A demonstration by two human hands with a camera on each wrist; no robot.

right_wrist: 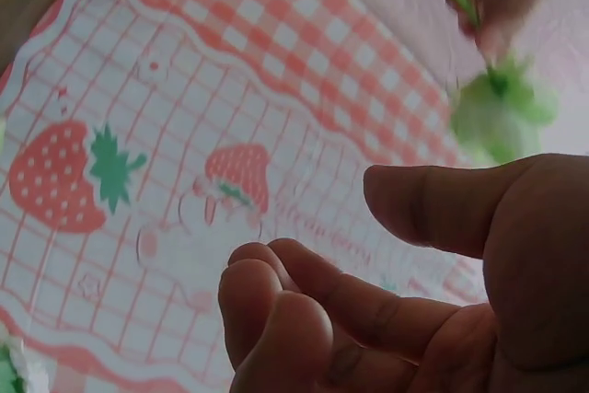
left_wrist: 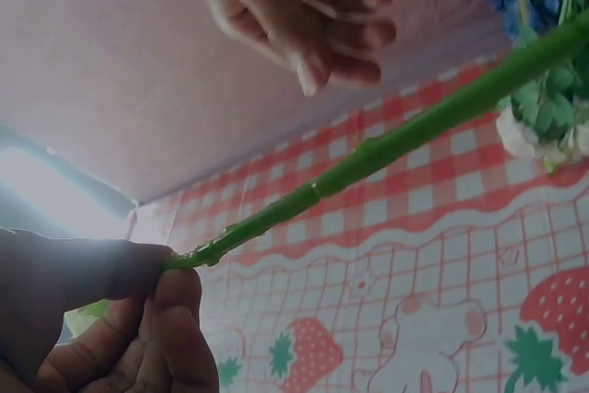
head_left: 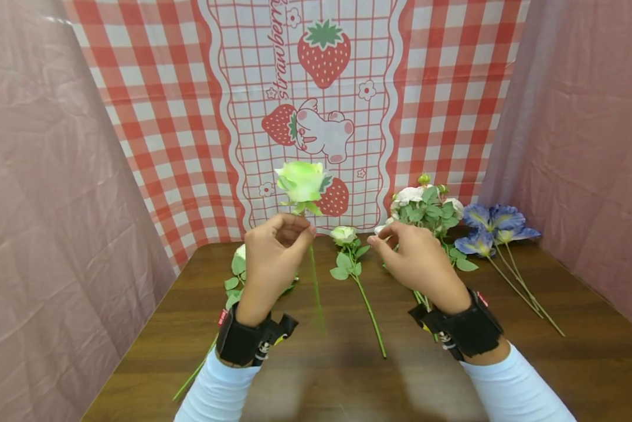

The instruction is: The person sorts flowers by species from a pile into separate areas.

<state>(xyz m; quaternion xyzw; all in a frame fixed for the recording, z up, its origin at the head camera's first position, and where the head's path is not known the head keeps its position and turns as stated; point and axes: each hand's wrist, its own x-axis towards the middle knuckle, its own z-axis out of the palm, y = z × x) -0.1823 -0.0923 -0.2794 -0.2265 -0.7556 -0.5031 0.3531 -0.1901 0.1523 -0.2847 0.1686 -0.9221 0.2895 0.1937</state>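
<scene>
Between thumb and fingertips, my left hand pinches an artificial rose just below its pale green and white bloom, held up above the table. Its bare green stem hangs down below the hand in the head view and runs across the left wrist view. My right hand is in the air to the right, in front of a bunch of white flowers. Its fingers are loosely bent with nothing between them, and a gap shows between thumb and fingers in the right wrist view.
On the brown wooden table lie a second pale rose in the middle, blue-purple flowers at the right, and a leafy stem partly behind my left hand. A checked strawberry cloth hangs behind; pink curtains flank the table.
</scene>
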